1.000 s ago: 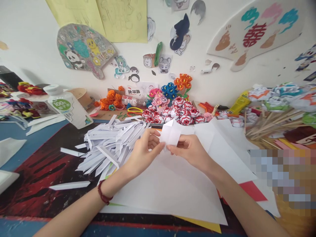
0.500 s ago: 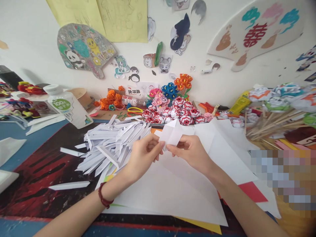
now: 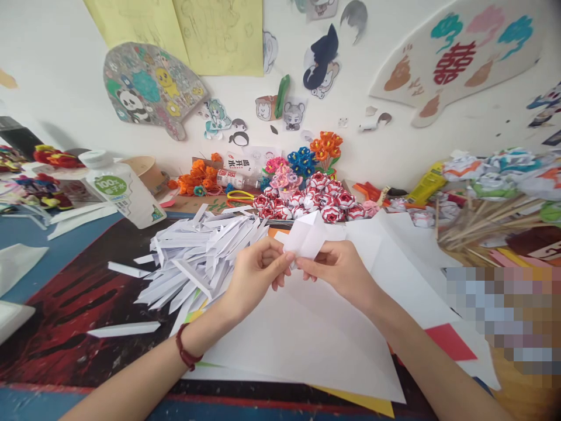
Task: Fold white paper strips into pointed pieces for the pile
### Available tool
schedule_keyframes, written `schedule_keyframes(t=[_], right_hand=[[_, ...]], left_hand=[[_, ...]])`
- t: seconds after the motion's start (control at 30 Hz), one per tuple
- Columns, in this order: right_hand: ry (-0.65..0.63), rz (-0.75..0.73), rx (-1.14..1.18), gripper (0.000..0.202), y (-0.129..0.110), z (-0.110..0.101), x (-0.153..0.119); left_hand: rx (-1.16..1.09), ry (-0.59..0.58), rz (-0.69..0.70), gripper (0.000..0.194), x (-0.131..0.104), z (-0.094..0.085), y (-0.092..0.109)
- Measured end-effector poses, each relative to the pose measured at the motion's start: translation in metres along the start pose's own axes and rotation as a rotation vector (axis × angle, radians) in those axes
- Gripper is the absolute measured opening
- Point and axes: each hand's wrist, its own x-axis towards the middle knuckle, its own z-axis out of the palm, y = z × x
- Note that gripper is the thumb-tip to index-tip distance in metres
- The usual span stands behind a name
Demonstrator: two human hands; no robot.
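A small piece of white folded paper (image 3: 305, 234), creased down its middle, is held up between both hands. My left hand (image 3: 258, 272) pinches its lower left edge between thumb and fingers. At the lower right, my right hand (image 3: 339, 266) grips it the same way, closed. Large white sheets (image 3: 307, 339) lie flat beneath the hands. Just left of my left hand spreads a heap of folded white paper strips (image 3: 197, 251). Two loose folded strips lie apart from it, one of them a long folded strip (image 3: 125, 330) nearer the front.
A white bottle (image 3: 125, 190) stands at the back left. Behind the hands sit red-and-white paper flowers (image 3: 315, 199) and orange flowers (image 3: 199, 178). Wooden sticks (image 3: 473, 228) with paper flowers lie at right. A red paper piece (image 3: 451, 341) rests near my right forearm.
Both hands keep hold of the folded paper in nearly the same pose. The whole view has shifted very slightly.
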Motion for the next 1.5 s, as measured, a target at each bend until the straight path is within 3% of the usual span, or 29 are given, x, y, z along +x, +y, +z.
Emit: schedule_keyframes(t=[0.13, 0.37, 1.5], right_hand=[[0.027, -0.007, 0.028, 0.014, 0.000, -0.004, 0.000], [0.035, -0.004, 0.055, 0.014, 0.000, -0.005, 0.000], [0.069, -0.013, 0.050, 0.020, 0.000, 0.001, -0.003]], left_hand=[[-0.069, -0.107, 0.018, 0.021, 0.003, -0.003, 0.003], [0.004, -0.147, 0.017, 0.021, 0.002, -0.004, 0.003], [0.289, 0.070, 0.143, 0.022, -0.012, 0.007, -0.002]])
